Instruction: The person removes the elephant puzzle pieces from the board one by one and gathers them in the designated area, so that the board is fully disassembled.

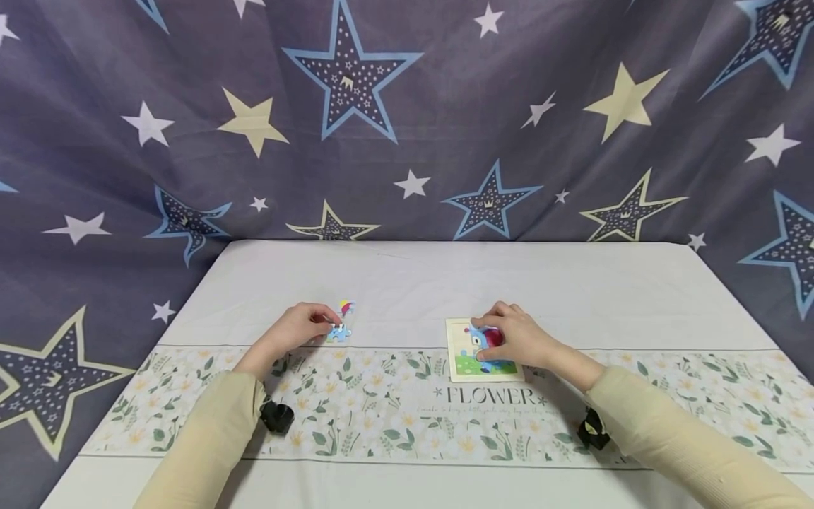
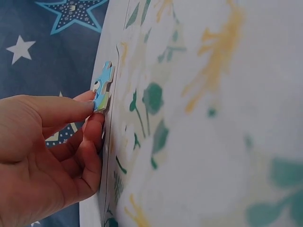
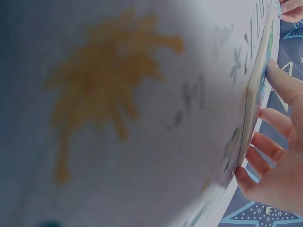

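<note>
My left hand (image 1: 300,328) pinches a blue jigsaw piece (image 2: 101,89) between thumb and fingers, low over the white cloth. An eye printed on the piece shows in the left wrist view. Just behind it lies another puzzle piece (image 1: 346,307) with red and yellow on it. On the right, a square puzzle board (image 1: 452,353) with a pale frame lies on the cloth. Its picture has a blue figure, a red patch and green ground. My right hand (image 1: 518,339) rests over the board's right side, thumb and spread fingertips touching its face; part of the picture is hidden beneath.
A white tablecloth (image 1: 407,283) covers the table, with a flowered band (image 1: 356,424) across it and the word FLOWER printed below the board. Behind the table's far edge hangs a dark curtain (image 1: 432,106) with stars. Black wrist devices (image 1: 277,417) sit at both cuffs.
</note>
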`<state>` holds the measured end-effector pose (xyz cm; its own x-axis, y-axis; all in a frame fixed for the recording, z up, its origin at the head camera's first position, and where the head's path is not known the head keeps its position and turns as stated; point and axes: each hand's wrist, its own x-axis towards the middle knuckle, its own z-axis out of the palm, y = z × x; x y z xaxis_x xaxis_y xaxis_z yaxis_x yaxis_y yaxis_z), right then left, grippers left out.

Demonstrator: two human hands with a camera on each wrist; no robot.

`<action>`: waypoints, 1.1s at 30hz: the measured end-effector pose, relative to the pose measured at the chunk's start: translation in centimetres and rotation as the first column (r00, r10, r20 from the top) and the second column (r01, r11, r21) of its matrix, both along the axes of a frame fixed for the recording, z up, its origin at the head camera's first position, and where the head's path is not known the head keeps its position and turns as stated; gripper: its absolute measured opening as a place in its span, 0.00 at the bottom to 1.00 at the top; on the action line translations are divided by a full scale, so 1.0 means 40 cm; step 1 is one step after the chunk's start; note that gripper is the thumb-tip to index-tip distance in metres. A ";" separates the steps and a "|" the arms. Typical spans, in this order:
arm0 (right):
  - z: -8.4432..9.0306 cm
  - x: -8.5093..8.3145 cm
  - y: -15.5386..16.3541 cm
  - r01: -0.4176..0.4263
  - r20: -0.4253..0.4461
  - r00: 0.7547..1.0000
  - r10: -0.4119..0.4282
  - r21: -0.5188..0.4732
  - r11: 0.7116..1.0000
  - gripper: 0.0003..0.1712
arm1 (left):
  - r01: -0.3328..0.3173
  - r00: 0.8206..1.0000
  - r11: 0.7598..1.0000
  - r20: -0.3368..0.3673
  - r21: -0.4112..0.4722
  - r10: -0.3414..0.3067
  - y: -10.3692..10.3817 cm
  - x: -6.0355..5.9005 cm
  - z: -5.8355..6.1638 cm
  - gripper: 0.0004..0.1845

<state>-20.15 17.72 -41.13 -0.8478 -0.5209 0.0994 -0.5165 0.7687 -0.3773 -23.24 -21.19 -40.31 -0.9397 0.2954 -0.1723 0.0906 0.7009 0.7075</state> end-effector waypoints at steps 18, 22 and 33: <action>0.002 0.001 0.000 0.010 0.017 1.000 -0.010 -0.004 1.000 0.36 | -0.026 1.000 1.000 -0.002 -0.014 0.026 0.009 0.005 0.003 0.07; 0.002 0.000 0.000 0.014 0.020 1.000 -0.014 -0.004 1.000 0.36 | -0.032 0.999 0.999 -0.006 -0.017 0.032 0.012 0.005 0.002 0.07; 0.006 0.004 -0.001 0.020 0.025 0.999 -0.020 0.000 1.000 0.35 | -0.025 0.999 0.999 -0.023 -0.026 0.025 0.012 0.006 0.005 0.06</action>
<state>-20.01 17.66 -40.89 -0.8605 -0.5035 0.0783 -0.4912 0.7788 -0.3901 -23.01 -20.72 -40.09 -0.9506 0.2672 -0.1579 0.0888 0.7216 0.6865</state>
